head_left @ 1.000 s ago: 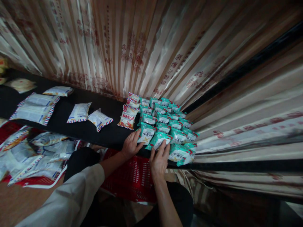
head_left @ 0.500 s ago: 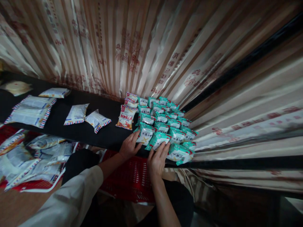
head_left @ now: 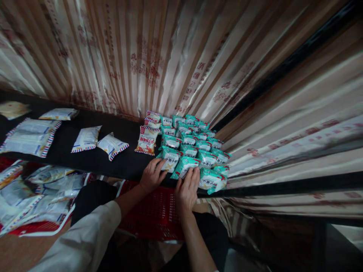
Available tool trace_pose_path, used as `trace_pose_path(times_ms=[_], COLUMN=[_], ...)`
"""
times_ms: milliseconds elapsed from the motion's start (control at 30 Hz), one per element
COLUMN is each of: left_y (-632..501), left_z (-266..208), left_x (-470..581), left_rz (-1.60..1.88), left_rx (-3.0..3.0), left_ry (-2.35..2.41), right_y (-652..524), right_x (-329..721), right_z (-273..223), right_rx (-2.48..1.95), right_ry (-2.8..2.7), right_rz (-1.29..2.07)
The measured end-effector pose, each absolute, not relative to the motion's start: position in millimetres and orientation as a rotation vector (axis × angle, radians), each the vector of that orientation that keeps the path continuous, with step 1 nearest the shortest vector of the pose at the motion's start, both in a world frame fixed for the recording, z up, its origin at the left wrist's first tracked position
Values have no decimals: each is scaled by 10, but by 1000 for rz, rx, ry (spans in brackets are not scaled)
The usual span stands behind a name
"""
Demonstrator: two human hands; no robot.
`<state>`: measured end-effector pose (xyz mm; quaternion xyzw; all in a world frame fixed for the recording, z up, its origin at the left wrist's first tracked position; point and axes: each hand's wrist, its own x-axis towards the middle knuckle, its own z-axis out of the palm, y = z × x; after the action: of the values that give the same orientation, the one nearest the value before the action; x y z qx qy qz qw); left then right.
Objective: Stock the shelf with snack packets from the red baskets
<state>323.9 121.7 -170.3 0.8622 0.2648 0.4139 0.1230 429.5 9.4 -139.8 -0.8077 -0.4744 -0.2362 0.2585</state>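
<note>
Rows of teal-and-white snack bags (head_left: 188, 139) stand packed together at the right end of a black shelf (head_left: 85, 160). My left hand (head_left: 153, 175) is at the front left corner of the rows, its thumb apart from the fingers and its fingertips against a teal snack bag (head_left: 169, 158). Beside it, my right hand (head_left: 187, 190) lies with outstretched fingers against the front of another teal bag (head_left: 184, 166). Neither hand is wrapped round a bag. Along the left side of the rows stand a few red-and-white striped-edge snack bags (head_left: 146, 140).
Two white bags (head_left: 86, 139) and larger striped-edge bags (head_left: 31, 136) lie further left on the shelf. Below are a red basket (head_left: 153, 211) and another container of bags (head_left: 56, 187). A pleated patterned curtain (head_left: 119, 56) hangs behind, with a dark bar (head_left: 283, 68) crossing at right.
The view has shifted slightly, so the shelf and bags appear a little further left. Both hands stay against the front bags, with little visible movement relative to them.
</note>
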Motion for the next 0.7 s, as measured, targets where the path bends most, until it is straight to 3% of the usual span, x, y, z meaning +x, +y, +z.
trace_pose_path(times_ms=[367,700], left_y=[1200,1209], left_z=[-1700,-1692], left_x=[3225,3220], left_rz=[1215,1118], left_rx=[2561,2568], left_ry=[703,616], right_y=[-500,-641], right_x=[4312,4653], right_z=[-1425,-1571], right_rx=[-2149,-2205], right_ry=[-1231,-1073], right_rz=[-736,-503])
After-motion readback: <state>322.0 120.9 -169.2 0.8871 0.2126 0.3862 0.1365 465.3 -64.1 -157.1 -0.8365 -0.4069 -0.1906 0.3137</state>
